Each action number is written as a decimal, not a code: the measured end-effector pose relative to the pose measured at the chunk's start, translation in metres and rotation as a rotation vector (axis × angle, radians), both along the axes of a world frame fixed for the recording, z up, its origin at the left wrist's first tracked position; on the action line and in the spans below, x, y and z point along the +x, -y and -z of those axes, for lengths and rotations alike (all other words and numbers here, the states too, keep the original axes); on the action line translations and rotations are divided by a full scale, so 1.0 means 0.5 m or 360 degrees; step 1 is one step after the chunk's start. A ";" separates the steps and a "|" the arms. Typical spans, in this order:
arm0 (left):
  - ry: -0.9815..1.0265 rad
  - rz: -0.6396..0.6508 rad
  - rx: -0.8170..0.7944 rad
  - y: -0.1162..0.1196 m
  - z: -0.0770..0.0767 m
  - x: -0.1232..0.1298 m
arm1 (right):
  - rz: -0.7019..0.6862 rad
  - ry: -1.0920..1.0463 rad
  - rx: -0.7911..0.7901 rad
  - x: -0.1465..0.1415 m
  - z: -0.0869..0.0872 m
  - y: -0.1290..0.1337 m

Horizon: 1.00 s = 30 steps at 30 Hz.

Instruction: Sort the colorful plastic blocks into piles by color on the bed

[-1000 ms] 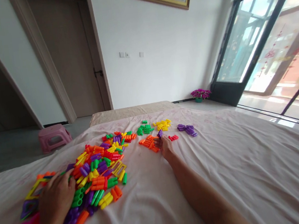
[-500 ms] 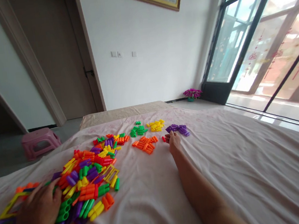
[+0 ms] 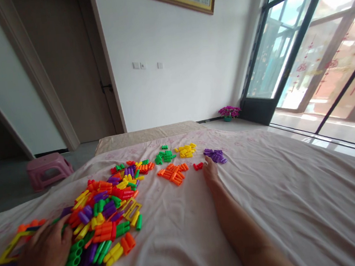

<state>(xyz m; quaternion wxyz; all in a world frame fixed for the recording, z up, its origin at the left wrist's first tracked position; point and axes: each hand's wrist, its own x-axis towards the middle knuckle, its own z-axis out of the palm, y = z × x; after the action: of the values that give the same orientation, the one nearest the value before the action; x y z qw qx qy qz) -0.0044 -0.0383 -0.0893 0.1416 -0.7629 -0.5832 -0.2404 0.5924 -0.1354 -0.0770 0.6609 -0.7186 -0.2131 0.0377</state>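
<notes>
My left hand (image 3: 45, 254) lies over the near left side of a mixed heap of plastic toy building blocks (image 3: 105, 214) in red, orange, yellow, green and purple. Its fingers are stretched out and slightly apart on the blocks. With its arm reaching forward, my right hand (image 3: 211, 171) rests on the sheet beside a few red blocks (image 3: 198, 166). Just beyond it sits a small pile of purple blocks (image 3: 215, 155). The thumb points forward; the other fingers are mostly hidden. Separate piles hold orange blocks (image 3: 173, 174), green blocks (image 3: 165, 156) and yellow blocks (image 3: 186, 150).
A pale, wrinkled sheet (image 3: 286, 189) covers the surface under the blocks. Yellow frame-shaped pieces (image 3: 9, 250) lie at the left edge. On the floor stand a pink stool (image 3: 48, 169) and a pot of magenta flowers (image 3: 229, 112). Glass doors (image 3: 303, 59) are at right.
My right hand has shifted slightly right and toward me, away from the purple pile's left side. More of the red blocks now shows. The left hand stays nearly in place on the heap.
</notes>
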 end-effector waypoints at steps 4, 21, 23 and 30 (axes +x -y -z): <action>-0.0131 -0.0031 0.0037 0.003 -0.007 0.001 | -0.0163 0.0338 -0.0386 -0.025 -0.001 0.001; -0.0093 -0.0008 0.0071 0.042 -0.047 0.029 | -0.1370 0.1253 -0.0243 -0.363 -0.046 -0.023; -0.0093 -0.0016 0.0066 0.042 -0.047 0.030 | -0.1556 0.1315 -0.0197 -0.418 -0.055 -0.030; -0.0111 -0.0076 0.0069 0.042 -0.043 0.033 | -0.1602 0.1503 -0.0444 -0.515 -0.080 -0.085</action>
<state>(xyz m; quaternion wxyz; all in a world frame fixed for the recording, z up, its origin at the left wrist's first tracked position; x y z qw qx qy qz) 0.0120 -0.0590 -0.0678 0.1840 -0.7535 -0.5905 -0.2229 0.3349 -0.0928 -0.0372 0.3017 -0.5501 -0.7771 0.0501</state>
